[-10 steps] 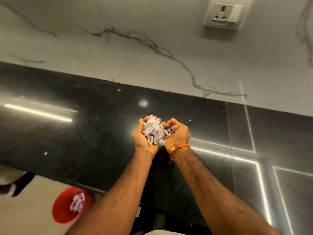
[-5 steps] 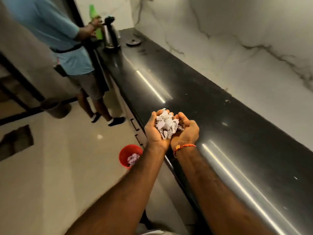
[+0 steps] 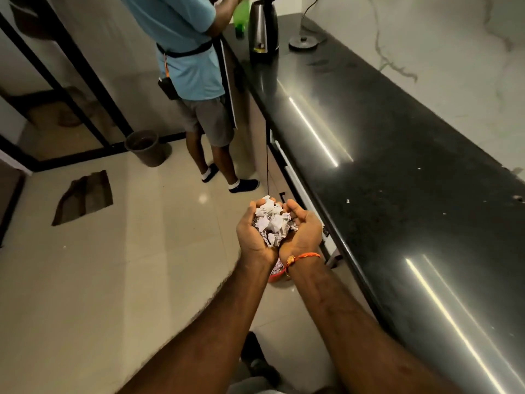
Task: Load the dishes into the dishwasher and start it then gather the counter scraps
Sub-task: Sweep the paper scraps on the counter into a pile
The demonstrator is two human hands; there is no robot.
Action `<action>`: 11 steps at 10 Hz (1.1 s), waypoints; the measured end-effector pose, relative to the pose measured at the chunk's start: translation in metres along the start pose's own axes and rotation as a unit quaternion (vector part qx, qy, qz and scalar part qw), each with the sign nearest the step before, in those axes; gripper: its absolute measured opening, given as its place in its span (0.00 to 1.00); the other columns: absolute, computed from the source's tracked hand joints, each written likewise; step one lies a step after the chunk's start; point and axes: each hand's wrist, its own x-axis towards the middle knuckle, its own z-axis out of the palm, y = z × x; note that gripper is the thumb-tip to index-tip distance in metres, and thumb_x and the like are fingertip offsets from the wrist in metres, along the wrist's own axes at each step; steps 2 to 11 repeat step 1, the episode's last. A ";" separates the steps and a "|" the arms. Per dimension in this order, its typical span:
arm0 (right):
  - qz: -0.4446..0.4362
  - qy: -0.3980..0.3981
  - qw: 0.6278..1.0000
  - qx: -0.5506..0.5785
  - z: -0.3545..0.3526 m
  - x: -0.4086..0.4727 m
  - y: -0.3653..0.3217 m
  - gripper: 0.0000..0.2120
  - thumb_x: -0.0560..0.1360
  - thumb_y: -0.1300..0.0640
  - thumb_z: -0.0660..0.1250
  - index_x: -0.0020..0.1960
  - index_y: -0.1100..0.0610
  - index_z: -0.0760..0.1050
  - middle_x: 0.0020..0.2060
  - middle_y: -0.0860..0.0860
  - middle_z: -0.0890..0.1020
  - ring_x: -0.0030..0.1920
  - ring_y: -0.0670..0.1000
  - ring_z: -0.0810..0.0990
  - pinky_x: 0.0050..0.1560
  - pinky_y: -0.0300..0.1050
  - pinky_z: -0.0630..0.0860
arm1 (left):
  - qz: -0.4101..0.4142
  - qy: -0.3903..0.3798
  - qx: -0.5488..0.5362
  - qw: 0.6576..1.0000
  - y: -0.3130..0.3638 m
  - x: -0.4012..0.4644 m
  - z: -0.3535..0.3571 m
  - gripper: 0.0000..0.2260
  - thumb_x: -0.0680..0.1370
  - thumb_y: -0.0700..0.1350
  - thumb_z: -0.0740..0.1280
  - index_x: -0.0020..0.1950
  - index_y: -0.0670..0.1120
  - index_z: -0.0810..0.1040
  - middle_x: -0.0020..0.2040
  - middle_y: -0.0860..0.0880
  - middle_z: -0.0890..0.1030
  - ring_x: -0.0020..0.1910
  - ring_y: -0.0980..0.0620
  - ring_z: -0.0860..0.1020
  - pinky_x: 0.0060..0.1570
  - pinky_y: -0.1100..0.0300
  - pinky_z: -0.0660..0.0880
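Note:
A heap of torn white paper scraps [image 3: 271, 223] lies in my two cupped hands. My left hand [image 3: 251, 236] and my right hand [image 3: 302, 231] are pressed together at the heels, palms up, held over the floor just left of the black counter [image 3: 397, 172]. An orange thread band circles my right wrist. Right below my wrists a red bin [image 3: 276, 275] stands on the floor, mostly hidden, with paper scraps in it. A few tiny white specks [image 3: 347, 200] remain on the counter top.
Another person in a blue shirt [image 3: 184, 52] stands at the far end of the counter with a green bottle [image 3: 241, 15]. A steel kettle [image 3: 262, 27] and its base [image 3: 304, 41] stand there. A dark bucket [image 3: 143, 147] and a brown mat [image 3: 83, 197] lie on the tiled floor.
My view has swung left from the wall to along the counter. My cupped hands with the scraps have moved off the counter and now hang above the red bin.

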 end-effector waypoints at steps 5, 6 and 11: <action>0.018 0.036 0.999 -0.016 0.005 0.034 0.024 0.19 0.80 0.57 0.56 0.61 0.66 0.78 0.51 0.59 0.81 0.53 0.60 0.83 0.59 0.58 0.79 | -0.015 0.016 -0.011 1.000 0.009 0.031 -0.020 0.09 0.79 0.47 0.64 0.48 0.42 0.79 0.47 0.41 0.80 0.44 0.42 0.81 0.56 0.46 0.77; 0.018 0.036 0.999 -0.016 0.005 0.034 0.024 0.19 0.80 0.57 0.56 0.61 0.66 0.78 0.51 0.59 0.81 0.53 0.60 0.83 0.59 0.58 0.79 | -0.015 0.016 -0.011 1.000 0.009 0.031 -0.020 0.09 0.79 0.47 0.64 0.48 0.42 0.79 0.47 0.41 0.80 0.44 0.42 0.81 0.56 0.46 0.77; 0.018 0.036 0.999 -0.016 0.005 0.034 0.024 0.19 0.80 0.57 0.56 0.61 0.66 0.78 0.51 0.59 0.81 0.53 0.60 0.83 0.59 0.58 0.79 | -0.015 0.016 -0.011 1.000 0.009 0.031 -0.020 0.09 0.79 0.47 0.64 0.48 0.42 0.79 0.47 0.41 0.80 0.44 0.42 0.81 0.56 0.46 0.77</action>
